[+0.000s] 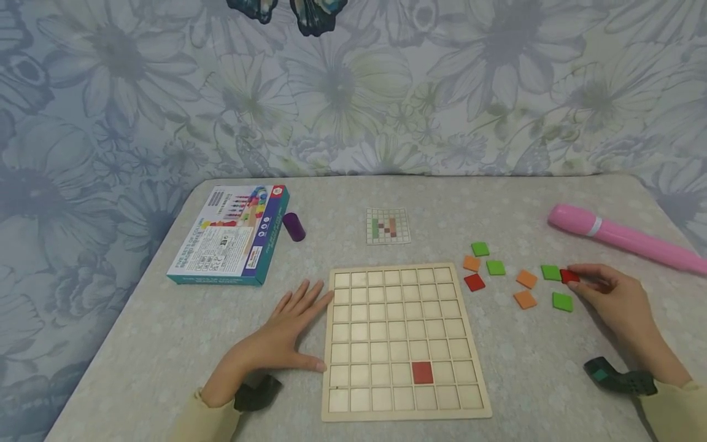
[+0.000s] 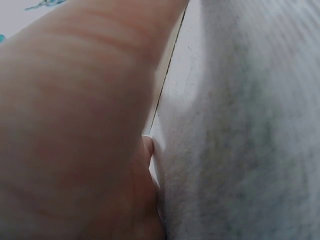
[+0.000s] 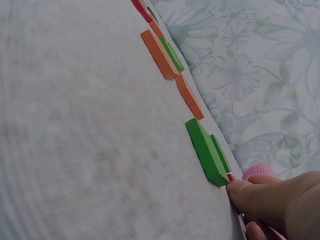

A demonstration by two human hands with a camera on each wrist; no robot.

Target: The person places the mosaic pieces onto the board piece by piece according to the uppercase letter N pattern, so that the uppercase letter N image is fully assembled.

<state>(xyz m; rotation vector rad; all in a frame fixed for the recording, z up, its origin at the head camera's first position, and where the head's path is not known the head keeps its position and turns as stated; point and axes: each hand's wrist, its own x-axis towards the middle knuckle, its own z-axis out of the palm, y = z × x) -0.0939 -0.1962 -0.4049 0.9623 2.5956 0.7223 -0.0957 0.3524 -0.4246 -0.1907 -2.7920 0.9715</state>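
My right hand (image 1: 621,301) pinches a red square tile (image 1: 569,276) between thumb and fingers at the right of the table, beside a green tile (image 1: 550,272). In the right wrist view the thumb (image 3: 240,190) covers most of that red tile. My left hand (image 1: 282,341) lies with spread fingers on the table, its fingertips right at the left edge of the wooden grid board (image 1: 407,419). One red tile (image 1: 422,372) sits in a cell of the board's second row from the front. The left wrist view shows mostly the blurred forearm (image 2: 75,110).
Several loose green, orange and red tiles, including an orange tile (image 1: 525,299), lie right of the board. A small pattern card (image 1: 388,226) lies behind it. A game box (image 1: 221,245) and purple cylinder (image 1: 294,227) are at the left, a pink wand-like object (image 1: 624,236) at the right.
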